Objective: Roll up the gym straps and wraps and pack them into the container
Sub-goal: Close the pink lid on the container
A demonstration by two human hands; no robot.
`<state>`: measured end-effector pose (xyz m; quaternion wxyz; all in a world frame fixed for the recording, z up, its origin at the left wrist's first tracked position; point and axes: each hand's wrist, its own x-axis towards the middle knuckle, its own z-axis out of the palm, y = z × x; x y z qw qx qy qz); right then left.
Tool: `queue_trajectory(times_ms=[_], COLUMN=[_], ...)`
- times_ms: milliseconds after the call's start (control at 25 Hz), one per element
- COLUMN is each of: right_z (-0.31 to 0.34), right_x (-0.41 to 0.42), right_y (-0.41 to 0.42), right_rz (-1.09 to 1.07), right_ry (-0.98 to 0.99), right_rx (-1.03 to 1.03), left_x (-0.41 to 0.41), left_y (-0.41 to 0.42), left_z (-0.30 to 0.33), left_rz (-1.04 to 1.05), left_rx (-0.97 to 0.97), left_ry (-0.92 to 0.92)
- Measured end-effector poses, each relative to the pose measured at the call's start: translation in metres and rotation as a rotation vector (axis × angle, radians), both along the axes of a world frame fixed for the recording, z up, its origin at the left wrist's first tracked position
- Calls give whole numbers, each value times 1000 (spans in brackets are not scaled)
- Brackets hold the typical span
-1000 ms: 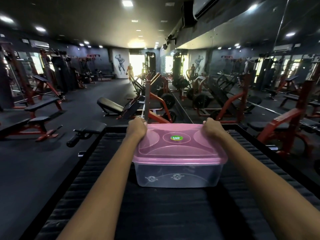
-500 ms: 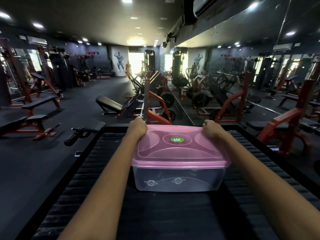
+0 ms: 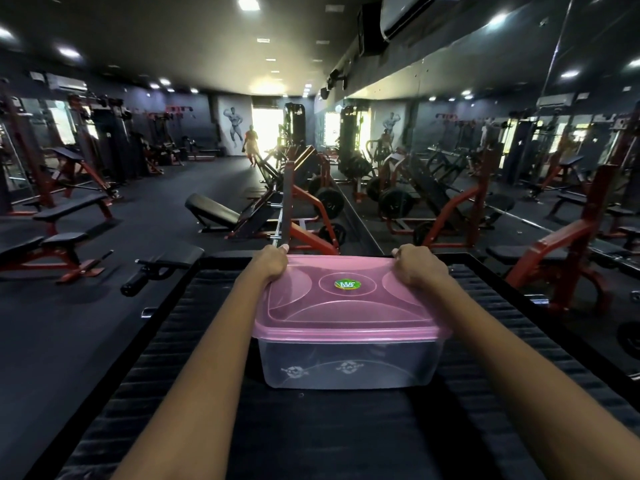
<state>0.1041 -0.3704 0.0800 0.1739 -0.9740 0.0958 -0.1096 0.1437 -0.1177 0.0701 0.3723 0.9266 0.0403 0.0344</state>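
Note:
A clear plastic container (image 3: 349, 365) with a pink lid (image 3: 346, 310) sits on a black ribbed platform (image 3: 166, 368). The lid carries a round green sticker (image 3: 347, 285). My left hand (image 3: 272, 263) grips the lid's far left corner. At the far right corner my right hand (image 3: 415, 266) is closed over the lid's edge. Both forearms stretch forward along the container's sides. The container's inside looks dim through the wall; I see no straps or wraps.
The platform has a raised black rim (image 3: 540, 282). A padded roller handle (image 3: 138, 278) sticks out at the left. Red weight machines (image 3: 311, 216) stand just beyond, a mirror wall (image 3: 485, 150) runs along the right, benches (image 3: 69, 209) at left. A person (image 3: 250, 143) walks far back.
The container has come a little nearer to me on the platform, with both hands staying on the lid's far corners.

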Motion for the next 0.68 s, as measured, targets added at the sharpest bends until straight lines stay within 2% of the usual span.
queue_trajectory(times_ms=[680], right_z=[-1], right_x=[1], right_y=[2], right_rz=[-9], right_ry=[10], right_rx=[-87], left_x=[0], left_y=[-1], left_z=[2], left_rz=[-21], left_rx=[-61], left_ry=[51])
